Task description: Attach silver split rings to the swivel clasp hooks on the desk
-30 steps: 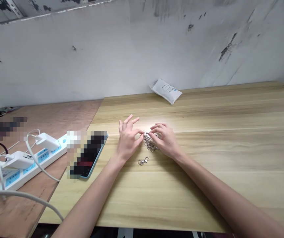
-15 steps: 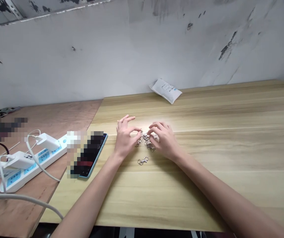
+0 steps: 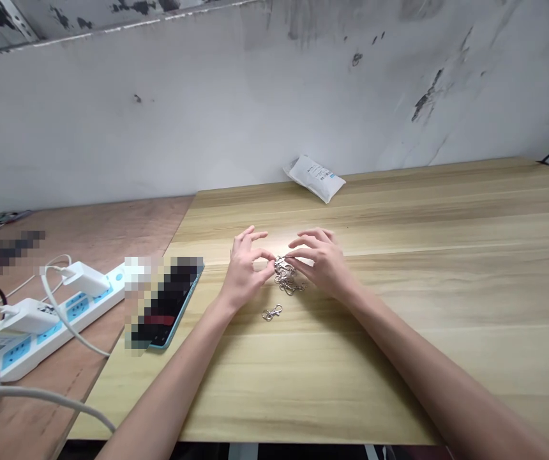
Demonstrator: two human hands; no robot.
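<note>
Metal clasps [image 3: 285,278] lie between the hands [image 3: 246,273] [image 3: 326,266], well apart from the tabletop edge [image 3: 303,438].

A makeshift work corner, most likely a small workshop; I can't rule out a room at home.
My wood-grain tabletop [image 3: 399,358] stands against a stained white wall [image 3: 207,108], its paint chipped and, at the upper left, flaking dark. A worn reddish-brown board [image 3: 135,220] adjoins it on my left, carrying a white power strip [image 3: 80,308] with plugged-in chargers [image 3: 85,279] and loose cables [image 3: 39,396]. A labelled plastic packet [image 3: 315,179] lies near the wall, and the heap of metal lobster clasps [image 3: 285,275] before me suggests small-parts handwork.
</note>
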